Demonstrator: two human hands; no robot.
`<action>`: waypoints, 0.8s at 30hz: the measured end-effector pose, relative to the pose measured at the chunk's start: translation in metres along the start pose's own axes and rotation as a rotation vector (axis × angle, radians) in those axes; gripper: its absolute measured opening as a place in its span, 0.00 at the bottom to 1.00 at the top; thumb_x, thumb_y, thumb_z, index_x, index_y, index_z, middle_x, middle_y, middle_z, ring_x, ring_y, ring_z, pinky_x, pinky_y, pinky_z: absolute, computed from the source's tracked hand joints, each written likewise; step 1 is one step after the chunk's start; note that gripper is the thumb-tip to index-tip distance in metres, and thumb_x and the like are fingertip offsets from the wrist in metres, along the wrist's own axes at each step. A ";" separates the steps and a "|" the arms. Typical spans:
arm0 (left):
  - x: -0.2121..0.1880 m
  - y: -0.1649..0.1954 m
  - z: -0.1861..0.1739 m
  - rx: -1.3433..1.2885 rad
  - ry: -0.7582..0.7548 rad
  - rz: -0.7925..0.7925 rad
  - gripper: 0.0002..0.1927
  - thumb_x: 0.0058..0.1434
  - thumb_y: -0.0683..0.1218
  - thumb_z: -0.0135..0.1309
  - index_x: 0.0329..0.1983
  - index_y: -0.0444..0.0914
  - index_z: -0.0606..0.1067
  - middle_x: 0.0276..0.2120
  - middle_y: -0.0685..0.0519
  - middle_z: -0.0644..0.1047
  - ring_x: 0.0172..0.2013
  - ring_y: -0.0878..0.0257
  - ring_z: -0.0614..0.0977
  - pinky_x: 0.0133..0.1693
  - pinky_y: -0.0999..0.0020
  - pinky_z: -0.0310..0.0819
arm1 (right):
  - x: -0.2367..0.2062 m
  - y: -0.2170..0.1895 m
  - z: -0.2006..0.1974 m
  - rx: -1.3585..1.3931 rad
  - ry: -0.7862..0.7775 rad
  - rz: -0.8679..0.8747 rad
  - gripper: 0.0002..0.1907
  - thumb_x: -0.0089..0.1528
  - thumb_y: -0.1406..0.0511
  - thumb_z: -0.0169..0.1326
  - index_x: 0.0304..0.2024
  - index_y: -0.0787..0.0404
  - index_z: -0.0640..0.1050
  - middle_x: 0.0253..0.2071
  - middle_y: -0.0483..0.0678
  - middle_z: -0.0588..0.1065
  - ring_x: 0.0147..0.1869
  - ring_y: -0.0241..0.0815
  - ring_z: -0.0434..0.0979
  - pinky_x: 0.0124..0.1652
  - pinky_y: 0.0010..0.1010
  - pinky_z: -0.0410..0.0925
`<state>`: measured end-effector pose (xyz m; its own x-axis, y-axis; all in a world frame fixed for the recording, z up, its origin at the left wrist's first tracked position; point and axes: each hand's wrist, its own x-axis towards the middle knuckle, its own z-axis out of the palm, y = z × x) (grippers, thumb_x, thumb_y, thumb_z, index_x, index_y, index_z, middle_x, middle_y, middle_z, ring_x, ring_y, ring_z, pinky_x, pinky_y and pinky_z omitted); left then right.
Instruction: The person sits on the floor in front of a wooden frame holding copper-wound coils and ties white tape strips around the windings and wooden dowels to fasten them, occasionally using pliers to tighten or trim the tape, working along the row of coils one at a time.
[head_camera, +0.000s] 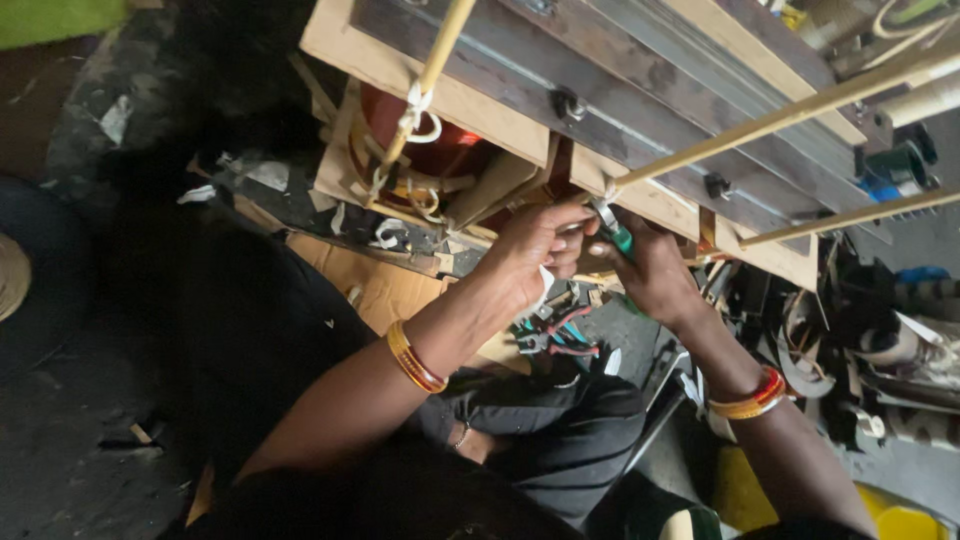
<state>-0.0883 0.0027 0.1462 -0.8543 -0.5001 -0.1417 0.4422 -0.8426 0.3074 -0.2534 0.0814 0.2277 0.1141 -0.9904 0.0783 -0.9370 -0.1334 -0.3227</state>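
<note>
both hands met under the wooden frame. right hand fingers closed round green-handled pliers at a bamboo stick; left hand fingers pinched shut beside it, contents unclear.

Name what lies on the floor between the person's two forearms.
In the head view, between the left forearm and the right forearm, red-handled pliers and other small hand tools lie on the floor, just above the person's dark-trousered knee.

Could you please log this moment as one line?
left hand: on wooden frame | right hand: holds green-handled tool | bamboo stick tied
</note>
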 end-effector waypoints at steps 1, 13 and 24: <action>0.002 0.000 0.000 0.022 0.025 0.011 0.11 0.64 0.48 0.51 0.27 0.39 0.73 0.13 0.66 0.57 0.14 0.73 0.53 0.19 0.74 0.45 | 0.000 0.002 0.001 0.000 0.000 0.000 0.23 0.65 0.61 0.59 0.57 0.68 0.73 0.47 0.66 0.77 0.52 0.67 0.78 0.50 0.48 0.70; -0.051 -0.009 -0.039 0.607 0.211 0.633 0.05 0.67 0.39 0.49 0.39 0.35 0.76 0.23 0.61 0.73 0.20 0.71 0.69 0.23 0.73 0.63 | -0.067 0.081 0.099 0.391 -0.623 0.213 0.19 0.68 0.56 0.51 0.57 0.59 0.73 0.43 0.55 0.77 0.46 0.48 0.79 0.46 0.41 0.73; -0.015 -0.033 -0.029 1.379 0.446 1.282 0.29 0.59 0.26 0.46 0.62 0.39 0.73 0.50 0.47 0.81 0.48 0.54 0.84 0.50 0.61 0.80 | -0.137 0.048 0.267 0.061 -0.527 0.528 0.30 0.62 0.47 0.59 0.59 0.57 0.72 0.54 0.60 0.75 0.61 0.58 0.74 0.58 0.45 0.67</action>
<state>-0.0820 0.0326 0.1107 -0.0280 -0.7909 0.6113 -0.0255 0.6119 0.7906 -0.2255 0.2007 -0.0500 -0.1888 -0.8075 -0.5589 -0.8928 0.3782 -0.2448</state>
